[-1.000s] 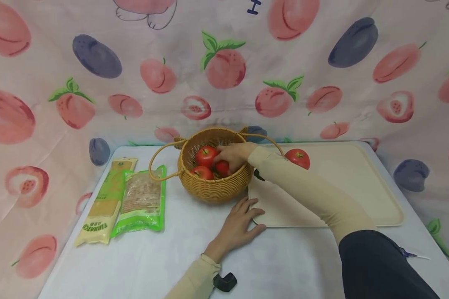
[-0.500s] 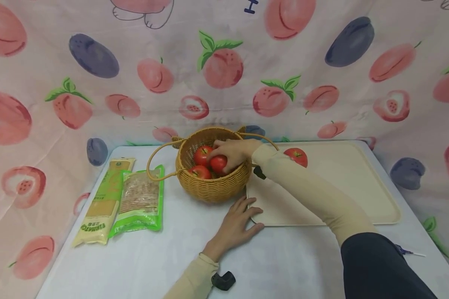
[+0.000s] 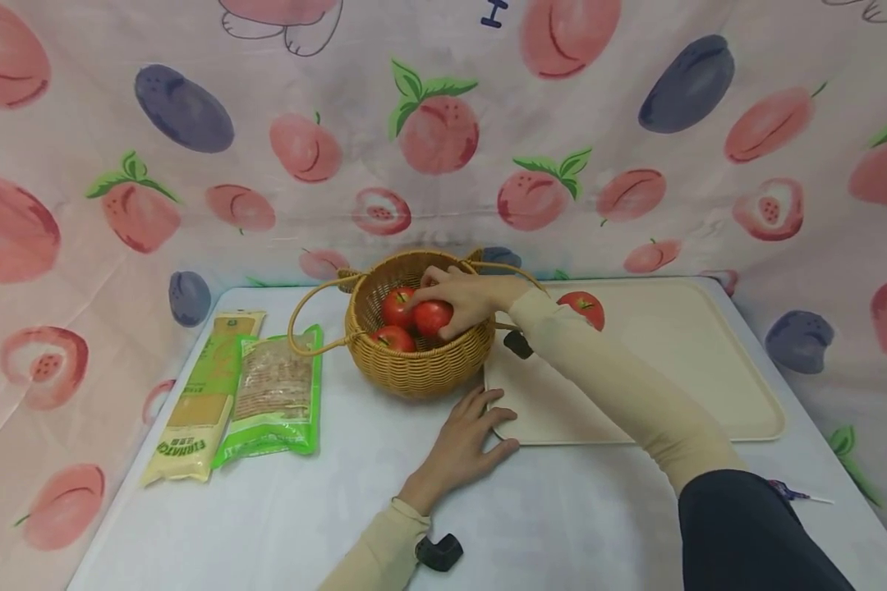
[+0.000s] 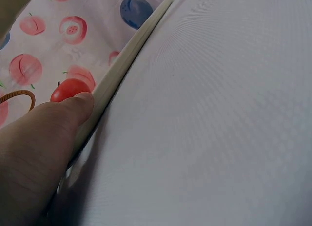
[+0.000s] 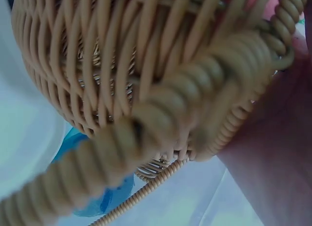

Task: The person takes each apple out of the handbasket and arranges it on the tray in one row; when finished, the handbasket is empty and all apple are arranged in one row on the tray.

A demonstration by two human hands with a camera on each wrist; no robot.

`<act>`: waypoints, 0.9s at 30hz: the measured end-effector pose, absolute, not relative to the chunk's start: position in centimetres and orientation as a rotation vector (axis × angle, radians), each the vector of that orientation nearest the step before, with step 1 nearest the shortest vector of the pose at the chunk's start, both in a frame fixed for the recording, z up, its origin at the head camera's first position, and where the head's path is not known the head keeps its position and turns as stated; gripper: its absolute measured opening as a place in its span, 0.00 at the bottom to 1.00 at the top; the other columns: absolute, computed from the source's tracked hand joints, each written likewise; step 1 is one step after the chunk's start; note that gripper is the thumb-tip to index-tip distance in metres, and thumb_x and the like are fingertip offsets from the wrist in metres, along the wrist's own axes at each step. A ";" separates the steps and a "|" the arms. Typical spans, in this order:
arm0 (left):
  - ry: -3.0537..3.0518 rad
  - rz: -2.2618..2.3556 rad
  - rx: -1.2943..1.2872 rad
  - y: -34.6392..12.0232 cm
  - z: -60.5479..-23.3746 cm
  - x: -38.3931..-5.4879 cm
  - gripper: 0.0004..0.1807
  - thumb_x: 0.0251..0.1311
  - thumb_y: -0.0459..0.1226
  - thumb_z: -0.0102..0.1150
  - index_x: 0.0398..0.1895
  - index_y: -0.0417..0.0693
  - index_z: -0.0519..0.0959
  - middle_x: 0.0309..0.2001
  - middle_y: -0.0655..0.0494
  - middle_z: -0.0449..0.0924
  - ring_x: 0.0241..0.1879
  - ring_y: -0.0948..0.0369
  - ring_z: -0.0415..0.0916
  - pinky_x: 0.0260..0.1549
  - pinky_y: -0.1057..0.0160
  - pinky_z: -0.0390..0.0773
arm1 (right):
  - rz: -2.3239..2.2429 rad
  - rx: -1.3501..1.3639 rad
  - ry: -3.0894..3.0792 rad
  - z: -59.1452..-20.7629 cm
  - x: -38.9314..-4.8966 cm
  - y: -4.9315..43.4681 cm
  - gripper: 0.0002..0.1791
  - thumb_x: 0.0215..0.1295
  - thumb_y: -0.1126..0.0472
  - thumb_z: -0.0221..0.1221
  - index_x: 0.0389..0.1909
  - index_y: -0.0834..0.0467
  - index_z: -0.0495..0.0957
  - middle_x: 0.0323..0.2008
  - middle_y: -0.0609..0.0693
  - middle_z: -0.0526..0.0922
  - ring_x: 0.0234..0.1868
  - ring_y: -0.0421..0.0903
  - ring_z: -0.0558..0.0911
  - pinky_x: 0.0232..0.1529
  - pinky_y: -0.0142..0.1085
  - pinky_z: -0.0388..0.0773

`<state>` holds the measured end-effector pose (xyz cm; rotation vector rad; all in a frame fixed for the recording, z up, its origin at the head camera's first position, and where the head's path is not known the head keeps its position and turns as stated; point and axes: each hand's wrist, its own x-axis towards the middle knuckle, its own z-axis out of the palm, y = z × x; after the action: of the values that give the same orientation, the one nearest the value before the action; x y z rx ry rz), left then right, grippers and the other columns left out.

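My right hand reaches over the rim of a wicker basket and grips a red apple, thumb and fingers around it. Two more apples lie in the basket, a rear apple and a front apple. In the right wrist view the woven wall and a coiled handle cover most of the frame, and the gripped apple is hidden. My left hand lies with fingers spread at the near left corner of a beige tray. Its thumb shows beside the tray's edge in the left wrist view.
Another red apple sits on the tray, behind my right forearm. Left of the basket lie a yellow noodle packet and a green-edged packet. A small purple-wrapped stick lies at the right. A fruit-print cloth hangs behind.
My right hand has risen slightly in the basket and drawn right, with the apple in its grip now more exposed. My left hand stays at the tray's corner.
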<state>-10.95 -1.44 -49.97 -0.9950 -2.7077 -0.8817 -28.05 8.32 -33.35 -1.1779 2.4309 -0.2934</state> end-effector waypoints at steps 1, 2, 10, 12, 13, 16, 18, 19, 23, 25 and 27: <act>-2.709 -0.884 -0.995 -1.4 -50.0 -10.9 0.21 0.62 0.56 0.53 0.54 0.60 0.75 0.66 0.54 0.66 0.70 0.49 0.56 0.67 0.48 0.60 | -0.308 -1.178 2.434 -33.4 -28.0 8.4 0.34 0.54 0.49 0.61 0.65 0.36 0.64 0.61 0.47 0.58 0.57 0.51 0.64 0.57 0.48 0.72; -2.709 -0.887 -0.996 -1.4 -50.0 -10.9 0.21 0.62 0.56 0.53 0.54 0.60 0.75 0.66 0.54 0.65 0.70 0.49 0.56 0.67 0.48 0.60 | -0.330 -1.179 2.434 -33.4 -28.0 8.6 0.35 0.54 0.50 0.61 0.65 0.37 0.63 0.61 0.47 0.57 0.58 0.51 0.64 0.57 0.49 0.71; -2.702 -0.875 -0.993 -1.3 -50.2 -10.9 0.21 0.62 0.56 0.53 0.54 0.60 0.75 0.66 0.54 0.65 0.70 0.49 0.56 0.66 0.47 0.61 | -0.467 -1.190 2.457 -33.1 -27.8 9.5 0.36 0.53 0.51 0.61 0.65 0.34 0.61 0.62 0.46 0.56 0.61 0.50 0.62 0.60 0.48 0.68; -2.707 -0.880 -0.992 -1.3 -50.2 -10.8 0.21 0.62 0.56 0.52 0.54 0.60 0.75 0.66 0.55 0.65 0.70 0.50 0.56 0.67 0.48 0.61 | -0.500 -1.190 2.459 -33.1 -27.7 9.7 0.35 0.53 0.50 0.61 0.64 0.34 0.62 0.62 0.46 0.56 0.60 0.49 0.64 0.59 0.47 0.70; -2.709 -0.879 -0.990 -1.3 -50.2 -10.8 0.21 0.62 0.57 0.52 0.54 0.60 0.75 0.66 0.55 0.65 0.70 0.50 0.56 0.67 0.48 0.61 | -0.516 -1.191 2.465 -33.0 -27.7 9.8 0.35 0.54 0.50 0.61 0.64 0.34 0.62 0.62 0.46 0.56 0.60 0.48 0.66 0.59 0.47 0.71; -2.722 -0.891 -0.986 -1.3 -50.2 -10.7 0.22 0.62 0.57 0.51 0.54 0.60 0.75 0.66 0.55 0.64 0.70 0.50 0.55 0.67 0.48 0.60 | -0.550 -1.191 2.492 -32.9 -27.6 10.2 0.35 0.54 0.48 0.61 0.65 0.34 0.61 0.63 0.46 0.57 0.57 0.47 0.70 0.57 0.46 0.72; -2.721 -0.890 -0.986 -1.2 -50.2 -10.7 0.21 0.62 0.57 0.52 0.54 0.60 0.75 0.66 0.55 0.65 0.70 0.49 0.56 0.67 0.47 0.61 | -0.567 -1.203 2.513 -32.8 -27.6 10.5 0.36 0.55 0.46 0.60 0.66 0.35 0.61 0.64 0.46 0.57 0.57 0.46 0.71 0.57 0.46 0.73; -2.719 -0.888 -0.985 -1.2 -50.2 -10.7 0.21 0.62 0.56 0.52 0.54 0.60 0.75 0.66 0.54 0.65 0.70 0.49 0.56 0.67 0.47 0.61 | -0.581 -1.210 2.520 -32.7 -27.5 10.6 0.36 0.55 0.46 0.60 0.66 0.35 0.61 0.63 0.46 0.58 0.56 0.46 0.71 0.56 0.46 0.73; -2.716 -0.886 -0.985 -1.3 -50.0 -10.7 0.20 0.62 0.55 0.54 0.54 0.60 0.75 0.66 0.54 0.66 0.70 0.49 0.57 0.66 0.47 0.62 | -0.627 -1.234 2.546 -32.4 -27.4 11.2 0.35 0.55 0.44 0.60 0.66 0.35 0.61 0.63 0.47 0.60 0.57 0.46 0.71 0.57 0.47 0.73; -2.719 -0.890 -0.987 -1.4 -49.9 -10.8 0.20 0.62 0.55 0.54 0.54 0.60 0.75 0.66 0.54 0.65 0.70 0.49 0.56 0.66 0.47 0.61 | -0.641 -1.243 2.563 -32.2 -27.4 11.5 0.35 0.56 0.43 0.60 0.66 0.34 0.61 0.63 0.47 0.60 0.57 0.45 0.70 0.56 0.48 0.74; -2.724 -0.892 -0.989 -1.3 -49.9 -10.8 0.21 0.62 0.55 0.54 0.54 0.60 0.75 0.66 0.54 0.65 0.70 0.49 0.56 0.66 0.46 0.61 | -0.657 -1.244 2.575 -32.0 -27.3 11.9 0.35 0.56 0.42 0.59 0.66 0.33 0.60 0.64 0.46 0.61 0.58 0.45 0.69 0.56 0.48 0.74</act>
<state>-10.83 -1.34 -49.86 -0.9890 -2.7240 -0.8921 -27.30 11.90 -32.03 -1.2444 2.5750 -0.6569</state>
